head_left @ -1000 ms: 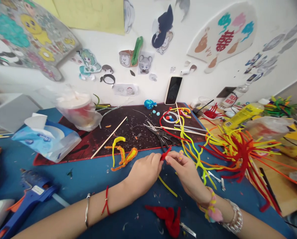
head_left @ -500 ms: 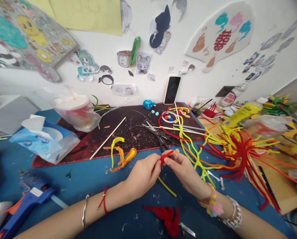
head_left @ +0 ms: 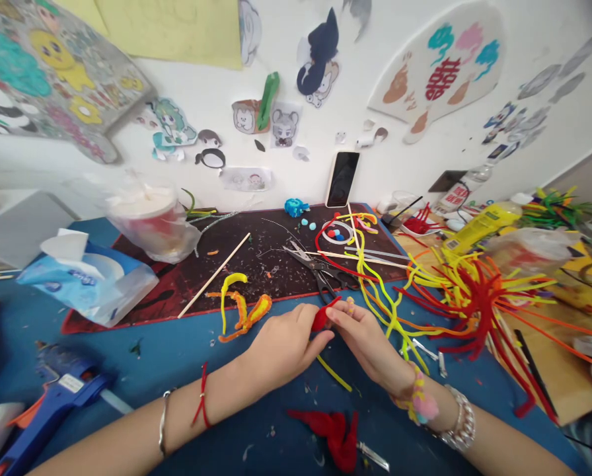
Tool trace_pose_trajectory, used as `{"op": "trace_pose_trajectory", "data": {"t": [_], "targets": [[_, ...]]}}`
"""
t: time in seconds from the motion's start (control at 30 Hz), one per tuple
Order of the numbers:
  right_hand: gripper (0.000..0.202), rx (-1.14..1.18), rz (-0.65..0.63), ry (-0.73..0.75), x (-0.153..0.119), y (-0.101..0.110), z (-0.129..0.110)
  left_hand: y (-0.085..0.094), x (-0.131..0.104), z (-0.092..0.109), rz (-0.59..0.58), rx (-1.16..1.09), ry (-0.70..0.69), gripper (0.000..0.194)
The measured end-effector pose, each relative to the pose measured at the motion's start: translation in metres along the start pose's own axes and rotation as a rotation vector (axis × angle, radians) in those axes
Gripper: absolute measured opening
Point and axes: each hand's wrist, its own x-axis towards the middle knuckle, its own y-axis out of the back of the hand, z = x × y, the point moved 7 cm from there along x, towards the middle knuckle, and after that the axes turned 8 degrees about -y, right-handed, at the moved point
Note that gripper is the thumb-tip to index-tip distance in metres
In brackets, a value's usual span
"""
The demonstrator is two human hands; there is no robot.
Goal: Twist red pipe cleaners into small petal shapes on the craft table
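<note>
1. Red fuzzy piece (head_left: 320,320): held just on the near side of the scissors (head_left: 320,267).
2. Left hand (head_left: 287,340): grasping its left side, fingers curled, thumb extended.
3. Right hand (head_left: 363,335): pinching its right end.

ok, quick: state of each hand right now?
Left hand: fingers curled at the red fuzzy piece, thumb apart from it; cannot tell if it grips.
Right hand: closed, pinching the same red piece.

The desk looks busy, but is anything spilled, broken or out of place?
Nothing looks clearly spilled or broken. The untidiest spot is the dark mat: small scraps are strewn over it, and the scissors lie there among the clutter rather than put away.
</note>
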Motion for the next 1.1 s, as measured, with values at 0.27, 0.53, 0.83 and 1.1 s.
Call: {"op": "trace_pose_trajectory", "data": {"t": [0.27,0.53,0.83,1.1], "targets": [[0.016,-0.147,0.012,0.049,-0.003,-0.001,-0.002,-0.007,-0.001,0.004,-0.023,0.428,-0.147,0.024],[0.018,-0.245,-0.051,0.026,-0.002,-0.003,-0.008,-0.004,-0.004,0.003,-0.041,0.236,-0.106,0.023],[0.013,-0.403,-0.153,0.116,-0.004,-0.006,-0.021,-0.007,-0.004,-0.002,-0.057,0.066,-0.04,0.021],[0.008,-0.682,-0.025,0.385,-0.009,-0.007,-0.035,-0.001,0.0,-0.008,-0.024,-0.366,0.082,0.028]]}}
